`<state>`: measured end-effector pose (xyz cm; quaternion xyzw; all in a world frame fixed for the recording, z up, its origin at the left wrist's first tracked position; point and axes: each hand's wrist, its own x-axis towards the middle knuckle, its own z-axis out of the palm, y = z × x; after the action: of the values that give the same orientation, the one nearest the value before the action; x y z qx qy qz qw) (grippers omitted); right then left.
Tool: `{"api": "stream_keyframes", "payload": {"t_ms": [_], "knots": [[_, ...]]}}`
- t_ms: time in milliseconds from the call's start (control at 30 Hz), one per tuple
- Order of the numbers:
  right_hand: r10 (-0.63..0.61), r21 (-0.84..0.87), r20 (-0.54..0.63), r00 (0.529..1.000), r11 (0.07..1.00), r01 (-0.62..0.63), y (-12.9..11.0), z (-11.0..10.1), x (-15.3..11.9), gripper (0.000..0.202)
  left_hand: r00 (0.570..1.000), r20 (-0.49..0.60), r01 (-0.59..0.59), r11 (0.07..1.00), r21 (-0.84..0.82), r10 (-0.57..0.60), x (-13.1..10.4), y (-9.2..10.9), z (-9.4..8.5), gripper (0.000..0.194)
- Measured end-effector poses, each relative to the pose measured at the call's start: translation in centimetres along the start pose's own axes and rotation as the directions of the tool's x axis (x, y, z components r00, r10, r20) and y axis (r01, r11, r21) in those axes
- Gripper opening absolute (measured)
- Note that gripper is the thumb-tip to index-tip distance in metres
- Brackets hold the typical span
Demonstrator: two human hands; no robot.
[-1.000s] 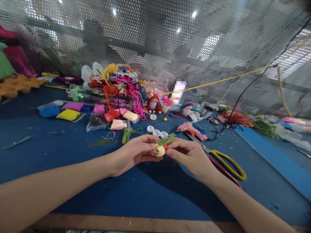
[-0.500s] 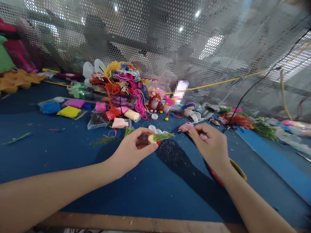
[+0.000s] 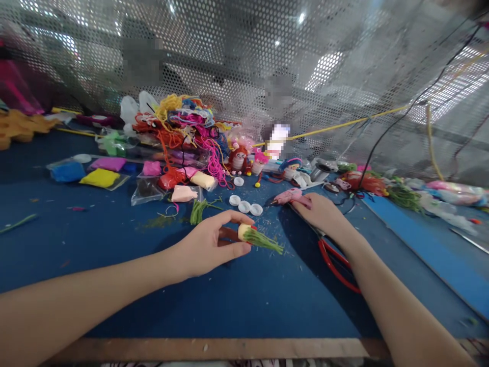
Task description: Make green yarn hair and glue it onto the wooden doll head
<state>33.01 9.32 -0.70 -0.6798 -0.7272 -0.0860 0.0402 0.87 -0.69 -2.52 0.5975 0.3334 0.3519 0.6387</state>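
Between thumb and fingertips, my left hand [image 3: 214,242] pinches a small cream-coloured doll head [image 3: 243,232] with green yarn strands [image 3: 265,241] trailing off to the right and a bit of red beside it. My right hand [image 3: 324,216] is closed around the handle of a pink hot glue gun [image 3: 287,196], whose dark nozzle points left, low over the table. Under my right wrist lie red-handled scissors [image 3: 336,267], partly hidden. White bottle caps [image 3: 244,206] lie between the hands, and cut green yarn [image 3: 197,211] lies just behind my left hand.
Bags of coloured clay [image 3: 100,178] and a heap of yarn [image 3: 187,120] fill the back left. Small finished dolls [image 3: 239,159] stand along the back near a metal spool [image 3: 319,172]. A black cord [image 3: 376,148] hangs at the right before a perforated metal screen [image 3: 229,61].
My right hand has lowered the glue gun to the table, away from the yarn piece. My left hand has moved slightly down, and the green strands now slant downward. The view has shifted a little.
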Motion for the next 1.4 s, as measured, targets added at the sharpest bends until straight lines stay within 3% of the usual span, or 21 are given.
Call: {"api": "stream_keyframes", "payload": {"t_ms": [133, 233, 400, 633, 767, 1100, 1300, 1400], "knots": [[0.067, 0.020, -0.130, 0.989, 0.998, -0.064, -0.7, -0.4, -0.8, 0.042, 1.000, -0.026, -0.006, 1.000, -0.026, 0.005, 0.1, -0.1, -0.1, 0.035], [0.042, 0.055, -0.303, 0.952, 0.998, -0.027, -1.3, -1.0, -1.1, 0.042, 0.999, -0.034, -0.029, 0.999, -0.013, 0.029, 0.2, -0.3, -0.2, 0.036], [-0.054, 0.133, -0.534, 0.844, 0.980, 0.146, -2.3, -2.1, -1.5, 0.025, 0.998, -0.052, -0.038, 0.999, -0.007, 0.038, 0.1, -0.3, -0.1, 0.043], [-0.244, 0.146, -0.693, 0.679, 0.874, 0.463, -4.1, -2.7, -3.4, 0.029, 0.998, -0.061, 0.018, 1.000, 0.008, -0.018, 0.1, 0.0, 0.1, 0.037], [-0.291, 0.106, -0.760, 0.580, 0.826, 0.554, -4.6, -2.7, -4.1, 0.045, 0.995, -0.097, -0.010, 1.000, 0.001, 0.010, 0.3, -0.2, 0.1, 0.043], [-0.322, 0.105, -0.663, 0.676, 0.854, 0.510, -5.6, -2.5, -5.2, 0.037, 0.996, -0.090, 0.008, 0.999, -0.032, -0.011, 0.4, -0.2, 0.2, 0.047], [-0.328, 0.125, -0.595, 0.734, 0.864, 0.488, -5.2, -2.5, -5.5, 0.042, 0.996, -0.088, 0.016, 0.999, -0.043, -0.020, 0.3, 0.0, 0.3, 0.049], [-0.339, 0.117, -0.605, 0.720, 0.857, 0.501, -5.3, -2.6, -5.4, 0.038, 0.996, -0.089, 0.017, 0.999, -0.038, -0.020, 0.3, 0.0, 0.3, 0.050]]}}
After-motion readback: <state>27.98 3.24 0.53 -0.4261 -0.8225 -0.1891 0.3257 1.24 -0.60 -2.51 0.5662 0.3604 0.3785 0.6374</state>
